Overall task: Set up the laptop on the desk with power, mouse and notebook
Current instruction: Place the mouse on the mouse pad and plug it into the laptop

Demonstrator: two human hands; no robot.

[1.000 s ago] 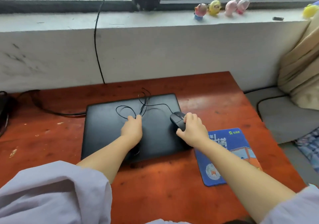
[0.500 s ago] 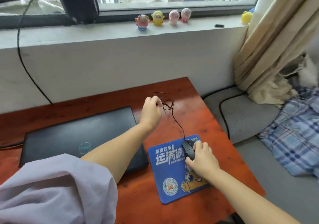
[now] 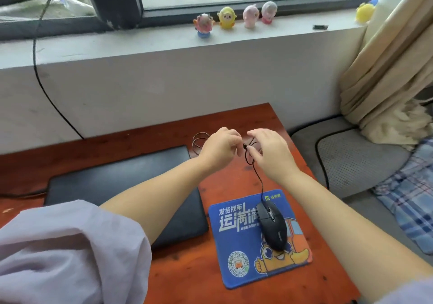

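mouse (image 3: 271,226) sits on the blue pad (image 3: 236,245) beside the closed laptop (image 3: 112,182), while my left hand (image 3: 220,149) and right hand (image 3: 269,153) pinch its tangled cable (image 3: 257,177); i judge plugging in, opening and notebook remain.

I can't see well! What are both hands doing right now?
Left hand: fingers closed, pinching the mouse cable.
Right hand: fingers pinching the same cable.

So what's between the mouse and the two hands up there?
Only the mouse's thin black cable, running over bare desk from the mouse on the blue pad to the left hand and right hand. The head view shows it.
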